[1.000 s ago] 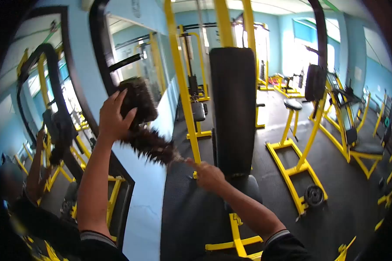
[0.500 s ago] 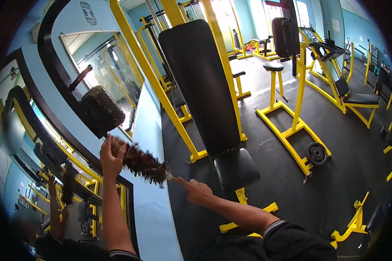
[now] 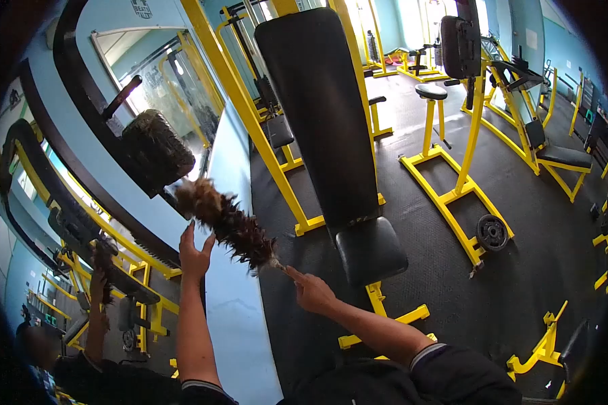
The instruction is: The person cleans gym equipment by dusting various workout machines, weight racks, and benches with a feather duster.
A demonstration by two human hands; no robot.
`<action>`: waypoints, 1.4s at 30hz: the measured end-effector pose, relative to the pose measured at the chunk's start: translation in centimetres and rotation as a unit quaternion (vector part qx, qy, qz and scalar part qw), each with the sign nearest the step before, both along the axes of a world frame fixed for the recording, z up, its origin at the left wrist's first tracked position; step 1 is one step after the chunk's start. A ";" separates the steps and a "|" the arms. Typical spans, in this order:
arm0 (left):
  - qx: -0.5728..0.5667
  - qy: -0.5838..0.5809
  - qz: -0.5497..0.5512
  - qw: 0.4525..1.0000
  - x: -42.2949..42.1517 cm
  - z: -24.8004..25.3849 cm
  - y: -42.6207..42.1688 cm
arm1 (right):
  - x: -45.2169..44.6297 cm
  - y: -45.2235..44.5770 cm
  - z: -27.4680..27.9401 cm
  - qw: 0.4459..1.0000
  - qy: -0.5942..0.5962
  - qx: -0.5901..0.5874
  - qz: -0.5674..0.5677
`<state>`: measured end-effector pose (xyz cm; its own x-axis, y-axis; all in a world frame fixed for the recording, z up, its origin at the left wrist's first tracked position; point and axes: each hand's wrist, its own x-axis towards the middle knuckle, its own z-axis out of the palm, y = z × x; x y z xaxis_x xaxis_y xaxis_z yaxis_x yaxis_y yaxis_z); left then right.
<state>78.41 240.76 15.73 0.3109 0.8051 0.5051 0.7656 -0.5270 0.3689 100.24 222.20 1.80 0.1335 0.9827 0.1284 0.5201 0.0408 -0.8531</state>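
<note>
My right hand (image 3: 312, 291) is wrapped round the handle of a brown feather duster (image 3: 233, 226), which slants up and to the left. The duster's tip lies just below a worn black pad (image 3: 159, 148) on a dark curved frame (image 3: 91, 101). Beside the feathers, my left hand (image 3: 196, 253) is raised with fingers apart and nothing in it. A long black backrest (image 3: 314, 108) with a small seat (image 3: 370, 251) stands in the middle, to the right of the duster.
A framed mirror (image 3: 30, 202) at the left reflects a person and machines. Another mirror (image 3: 172, 88) hangs behind the pad. To the right are a yellow frame with a round stool (image 3: 431, 91), a weight plate (image 3: 492, 233) and another bench (image 3: 565, 157).
My left hand has come off the black pad and moved down, its fingers spreading. The duster has shifted slightly, its tip now clear of the left hand. The view has tilted down.
</note>
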 end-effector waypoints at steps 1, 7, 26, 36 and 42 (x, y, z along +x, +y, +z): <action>-0.002 -0.002 -0.003 1.000 -0.1 -0.7 0.3 | 0.1 0.4 -0.3 1.000 -0.002 -0.002 -0.003; -0.153 -0.027 -0.073 0.985 0.0 -9.2 -0.5 | -0.7 -2.2 -3.4 0.986 -0.103 -0.130 0.035; -0.559 -0.268 -0.087 0.780 9.6 -28.5 -15.0 | 7.5 -19.0 -6.3 0.931 -0.168 -0.266 -0.184; -0.617 -0.228 -0.043 0.752 10.5 -33.7 -18.8 | 9.5 -20.0 -13.4 0.851 -0.176 -0.376 -0.321; -0.600 -0.180 -0.040 0.778 13.6 -34.5 -23.2 | 13.9 -20.0 -17.9 0.841 -0.207 -0.467 -0.180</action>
